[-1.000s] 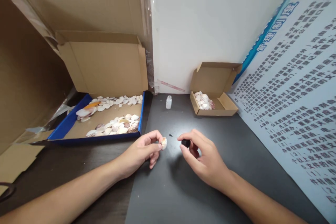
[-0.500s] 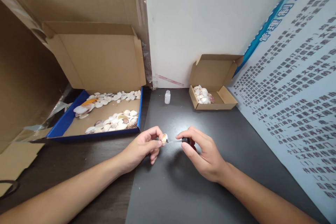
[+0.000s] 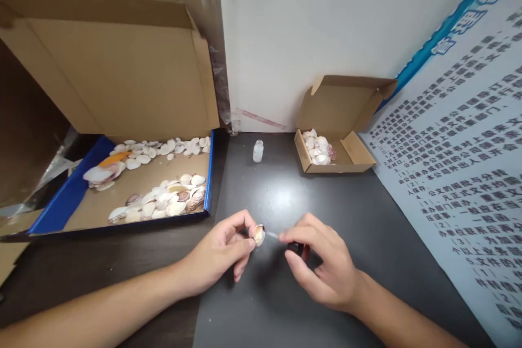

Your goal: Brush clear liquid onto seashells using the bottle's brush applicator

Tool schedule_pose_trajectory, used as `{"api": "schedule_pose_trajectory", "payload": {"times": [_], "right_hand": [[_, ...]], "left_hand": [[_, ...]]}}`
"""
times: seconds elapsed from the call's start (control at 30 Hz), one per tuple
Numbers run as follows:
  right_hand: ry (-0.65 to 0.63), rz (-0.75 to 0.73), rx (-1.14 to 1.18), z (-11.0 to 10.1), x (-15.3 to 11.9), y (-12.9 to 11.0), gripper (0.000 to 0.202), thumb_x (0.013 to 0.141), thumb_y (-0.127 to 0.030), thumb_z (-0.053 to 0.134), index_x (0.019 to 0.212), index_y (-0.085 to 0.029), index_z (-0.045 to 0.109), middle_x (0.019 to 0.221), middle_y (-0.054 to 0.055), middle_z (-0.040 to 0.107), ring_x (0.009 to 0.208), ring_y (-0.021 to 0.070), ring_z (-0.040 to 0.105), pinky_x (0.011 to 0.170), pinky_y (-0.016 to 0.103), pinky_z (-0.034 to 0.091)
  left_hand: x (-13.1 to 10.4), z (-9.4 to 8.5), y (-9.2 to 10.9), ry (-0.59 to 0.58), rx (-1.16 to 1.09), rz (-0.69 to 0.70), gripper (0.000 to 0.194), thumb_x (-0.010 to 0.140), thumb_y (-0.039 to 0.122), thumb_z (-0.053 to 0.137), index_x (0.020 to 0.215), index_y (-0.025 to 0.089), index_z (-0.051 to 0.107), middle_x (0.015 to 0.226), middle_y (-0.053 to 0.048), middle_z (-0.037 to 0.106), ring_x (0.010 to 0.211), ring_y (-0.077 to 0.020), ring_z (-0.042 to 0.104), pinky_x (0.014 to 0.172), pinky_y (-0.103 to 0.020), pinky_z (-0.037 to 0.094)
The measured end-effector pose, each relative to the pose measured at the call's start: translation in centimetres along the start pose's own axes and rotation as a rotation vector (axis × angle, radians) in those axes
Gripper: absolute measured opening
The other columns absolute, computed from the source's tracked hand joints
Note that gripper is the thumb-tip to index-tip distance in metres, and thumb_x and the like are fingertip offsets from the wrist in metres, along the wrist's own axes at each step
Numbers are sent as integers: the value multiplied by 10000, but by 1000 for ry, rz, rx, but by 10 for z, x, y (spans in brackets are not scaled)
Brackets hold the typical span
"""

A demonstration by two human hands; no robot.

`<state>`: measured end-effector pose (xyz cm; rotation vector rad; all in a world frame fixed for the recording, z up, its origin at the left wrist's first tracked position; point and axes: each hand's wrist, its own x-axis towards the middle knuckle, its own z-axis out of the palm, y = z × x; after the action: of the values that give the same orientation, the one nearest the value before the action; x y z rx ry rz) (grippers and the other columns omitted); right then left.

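Between thumb and forefinger, my left hand (image 3: 228, 247) pinches a small whitish-brown seashell (image 3: 259, 235) above the dark tabletop. My right hand (image 3: 322, 261) holds a brush by its black cap (image 3: 295, 249); the thin, pale stem (image 3: 272, 235) points left at the shell. Blur hides whether the brush tip touches the shell's edge, where a dark spot shows. Beyond both hands stands a small uncapped bottle (image 3: 258, 151) with whitish contents.
At left, a blue-sided cardboard box (image 3: 210, 174) with its lid up holds many seashells (image 3: 163, 201). A smaller open cardboard box (image 3: 338, 168) with white shells (image 3: 318, 148) sits back right. A white wall (image 3: 265, 38) and a printed poster (image 3: 460, 174) bound the table.
The view has shifted closer, so both hands appear lower. The shell has turned slightly in my left fingers, and the brush now slants more, its cap lower than its tip.
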<state>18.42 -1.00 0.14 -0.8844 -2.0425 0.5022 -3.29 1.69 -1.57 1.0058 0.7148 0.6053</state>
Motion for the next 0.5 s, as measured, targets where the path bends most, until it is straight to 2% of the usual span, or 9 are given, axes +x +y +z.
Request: {"api": "schedule_pose_trajectory", "payload": {"times": [0.1, 0.23, 0.4, 0.5], "right_hand": [[-24, 24, 24, 2, 0, -2, 218, 870, -116, 544, 1071, -197, 568, 757, 2, 572, 547, 114, 521, 518, 251, 421], [23, 109, -19, 3, 1, -1, 192, 841, -97, 580, 1001, -203, 571, 738, -5, 547, 547, 108, 500, 505, 238, 403], [1, 80, 64, 0, 0, 1, 189, 864, -129, 543, 1036, -204, 562, 747, 5, 572, 571, 127, 520, 538, 259, 428], [18, 108, 31, 0, 2, 2, 187, 845, -107, 567, 1007, -200, 579, 741, -3, 551, 546, 113, 493, 515, 246, 411]], "left_hand": [[1, -4, 2, -29, -34, -25, 292, 853, 411, 654, 836, 197, 456, 642, 72, 501, 397, -39, 444, 425, -179, 422], [1, -5, 4, -31, -20, -33, 284, 860, 404, 651, 843, 196, 458, 659, 73, 481, 418, -37, 443, 451, -189, 440], [2, -5, 4, -24, -11, -36, 318, 849, 438, 659, 845, 196, 452, 661, 75, 463, 422, -34, 421, 431, -175, 402], [2, -5, 4, -28, -10, -21, 314, 849, 430, 661, 839, 196, 451, 651, 77, 458, 427, -36, 417, 436, -177, 407]]}}
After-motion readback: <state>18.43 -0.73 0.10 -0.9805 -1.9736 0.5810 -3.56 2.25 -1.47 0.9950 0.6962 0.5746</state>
